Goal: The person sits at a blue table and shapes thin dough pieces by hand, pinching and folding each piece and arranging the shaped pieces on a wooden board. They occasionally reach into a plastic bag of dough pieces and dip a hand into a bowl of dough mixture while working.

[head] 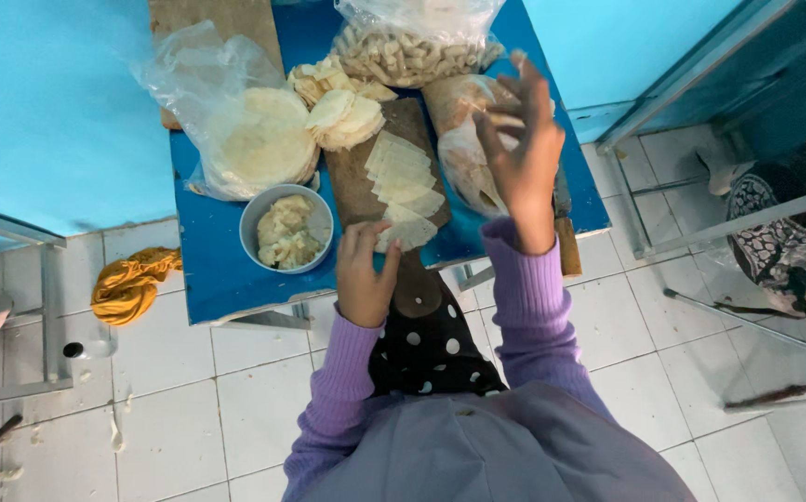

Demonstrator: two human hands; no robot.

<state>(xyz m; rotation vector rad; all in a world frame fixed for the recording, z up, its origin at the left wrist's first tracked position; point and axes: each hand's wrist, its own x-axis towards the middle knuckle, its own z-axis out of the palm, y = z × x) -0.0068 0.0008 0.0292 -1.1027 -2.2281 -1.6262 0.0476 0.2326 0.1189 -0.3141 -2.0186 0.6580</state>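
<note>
1. Blue tabletop [217, 270], small, standing on a white tiled floor [254, 409]; seen from straight above by the head camera.
2. Long brown wooden board [358, 191] lies down the middle of the tabletop, its rounded handle end hanging over the near edge.
3. Pale dough squares [403, 177] lie overlapped in a row along the board; a heap of round pale wrappers [342, 116] sits at the board's far end.
4. Left hand [364, 270]: fingertips pressed flat on the nearest dough square [412, 232] at the near end of the row. Grip not clenched; fingers rest on top of the sheet rather than around it.
5. Right hand [519, 149]: raised above the right side of the tabletop, fingers spread and slightly curled. A thin pale strip shows at the fingertips, but blur prevents saying whether the grip is pinching it or released.
6. Under the right hand: a clear plastic bag [463, 139] with pale contents, lying just beside the board.
7. Left of the board: a grey metal bowl [286, 228] with lumpy yellowish filling, touching or nearly touching the board's edge.
8. Far left: a larger clear bag of stacked round wrappers [245, 139]. Far edge: a bag of small pale finger-shaped pieces [412, 51].
9. Both sleeves are ribbed purple knit [524, 297].
10. On the floor, left of the tabletop: a crumpled orange cloth [133, 284].
</note>
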